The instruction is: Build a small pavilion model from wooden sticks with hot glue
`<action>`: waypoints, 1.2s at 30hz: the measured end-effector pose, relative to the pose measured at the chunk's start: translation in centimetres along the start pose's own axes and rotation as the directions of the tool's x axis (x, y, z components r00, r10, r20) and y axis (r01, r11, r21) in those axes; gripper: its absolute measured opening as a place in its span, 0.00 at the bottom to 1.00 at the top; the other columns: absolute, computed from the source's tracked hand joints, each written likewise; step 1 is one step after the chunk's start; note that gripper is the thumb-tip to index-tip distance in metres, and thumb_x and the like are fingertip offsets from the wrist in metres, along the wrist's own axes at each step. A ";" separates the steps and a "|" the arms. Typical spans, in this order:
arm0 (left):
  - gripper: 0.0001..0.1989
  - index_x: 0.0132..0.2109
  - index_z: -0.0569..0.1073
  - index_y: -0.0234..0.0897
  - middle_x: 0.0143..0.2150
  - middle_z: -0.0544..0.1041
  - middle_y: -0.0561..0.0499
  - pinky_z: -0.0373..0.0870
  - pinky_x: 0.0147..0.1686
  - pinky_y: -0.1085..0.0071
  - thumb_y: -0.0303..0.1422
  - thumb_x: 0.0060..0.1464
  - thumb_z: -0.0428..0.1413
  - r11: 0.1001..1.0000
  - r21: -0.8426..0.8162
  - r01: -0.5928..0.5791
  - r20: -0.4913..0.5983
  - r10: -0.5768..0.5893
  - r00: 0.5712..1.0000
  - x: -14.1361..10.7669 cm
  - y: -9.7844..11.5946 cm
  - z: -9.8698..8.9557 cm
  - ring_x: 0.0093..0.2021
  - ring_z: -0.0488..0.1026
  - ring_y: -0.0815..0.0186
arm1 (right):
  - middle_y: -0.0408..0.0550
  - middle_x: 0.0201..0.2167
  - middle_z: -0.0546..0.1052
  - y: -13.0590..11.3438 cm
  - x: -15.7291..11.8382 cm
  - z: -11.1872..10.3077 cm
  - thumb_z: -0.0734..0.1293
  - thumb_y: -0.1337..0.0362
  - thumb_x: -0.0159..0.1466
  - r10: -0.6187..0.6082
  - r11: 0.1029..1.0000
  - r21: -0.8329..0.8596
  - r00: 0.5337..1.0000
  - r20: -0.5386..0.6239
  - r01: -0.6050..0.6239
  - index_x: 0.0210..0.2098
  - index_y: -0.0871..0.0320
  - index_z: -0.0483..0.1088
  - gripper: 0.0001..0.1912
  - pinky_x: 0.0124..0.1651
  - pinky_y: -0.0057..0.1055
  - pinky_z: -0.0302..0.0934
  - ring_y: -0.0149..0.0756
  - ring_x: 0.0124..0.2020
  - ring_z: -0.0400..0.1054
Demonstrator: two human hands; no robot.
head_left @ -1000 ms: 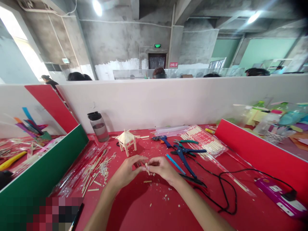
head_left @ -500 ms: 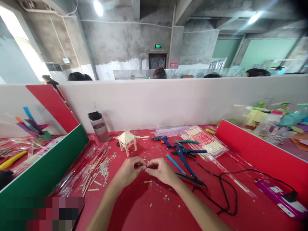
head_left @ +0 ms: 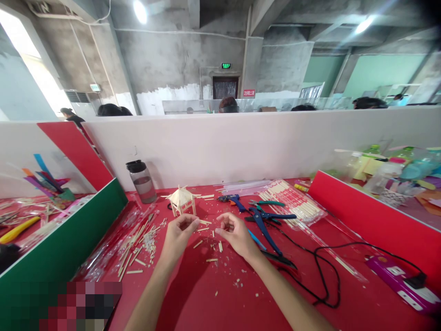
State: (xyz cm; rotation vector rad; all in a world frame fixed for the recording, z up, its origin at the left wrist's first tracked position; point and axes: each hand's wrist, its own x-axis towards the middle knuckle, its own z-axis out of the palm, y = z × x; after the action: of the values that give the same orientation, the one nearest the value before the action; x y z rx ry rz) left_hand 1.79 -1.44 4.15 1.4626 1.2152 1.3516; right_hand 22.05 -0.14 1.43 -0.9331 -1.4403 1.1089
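My left hand [head_left: 181,233] is closed in a pinch, with a short wooden stick [head_left: 206,223] showing at its fingertips. A little to the right, my right hand [head_left: 234,235] has curled fingers, with its thumb and index finger apart and nothing visible between them. Just behind my left hand stands a small pavilion model [head_left: 181,198] made of wooden sticks, with a pointed roof and thin legs; my hand hides part of its base. Several cut stick pieces [head_left: 220,247] and small scraps lie on the red tabletop [head_left: 206,299] between and below my hands.
At right lie a blue glue gun [head_left: 236,202], blue-handled pliers [head_left: 264,230], bagged sticks [head_left: 298,202], a black cable and a purple power strip [head_left: 401,282]. Loose sticks [head_left: 132,246] and a water bottle [head_left: 142,181] are at left. Green [head_left: 76,220] and red [head_left: 379,216] dividers flank the table.
My hands were together at the fingertips and have moved apart, my left hand up and left, my right hand slightly up and right. Stick pieces between them now show.
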 end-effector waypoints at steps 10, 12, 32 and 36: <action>0.13 0.34 0.77 0.34 0.28 0.76 0.54 0.65 0.33 0.77 0.40 0.48 0.66 0.966 -0.234 0.114 -0.011 -0.120 0.993 -0.6 0.1 2.0 0.30 0.70 0.71 | 0.47 0.33 0.77 -0.6 0.0 -0.1 0.73 0.54 0.57 0.125 0.964 0.232 0.991 0.049 -0.133 0.44 0.56 0.72 0.19 0.31 0.29 0.66 0.36 0.32 0.73; 0.13 0.34 0.77 0.34 0.29 0.76 0.54 0.66 0.34 0.77 0.40 0.48 0.66 0.963 -0.246 0.111 -0.006 -0.116 0.993 -0.8 0.1 2.6 0.30 0.70 0.71 | 0.46 0.37 0.77 -0.8 -0.3 0.2 0.74 0.57 0.55 0.075 0.974 0.210 0.995 0.070 -0.088 0.44 0.55 0.73 0.19 0.35 0.30 0.68 0.36 0.34 0.73; 0.13 0.35 0.78 0.35 0.31 0.79 0.53 0.71 0.38 0.76 0.40 0.46 0.68 0.821 -0.506 0.264 0.117 -0.238 0.964 -1.5 -0.5 4.1 0.32 0.75 0.71 | 0.45 0.28 0.78 -0.6 -0.3 0.4 0.73 0.58 0.55 0.057 0.983 0.175 0.998 0.000 -0.056 0.32 0.58 0.75 0.10 0.37 0.31 0.68 0.36 0.30 0.73; 0.14 0.37 0.78 0.35 0.34 0.80 0.52 0.73 0.40 0.77 0.37 0.45 0.69 0.750 -0.557 0.358 0.195 -0.301 0.933 -1.6 -0.4 3.9 0.34 0.77 0.71 | 0.46 0.29 0.79 -1.3 -0.4 0.2 0.74 0.56 0.54 0.080 0.981 0.174 0.997 0.016 -0.081 0.31 0.57 0.75 0.12 0.37 0.32 0.69 0.38 0.31 0.74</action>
State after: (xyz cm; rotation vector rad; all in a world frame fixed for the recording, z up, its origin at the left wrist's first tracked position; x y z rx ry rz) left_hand 5.60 -2.68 2.92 0.8100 0.8316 1.2406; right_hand 21.89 -0.90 2.57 -0.8683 -1.2988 1.2793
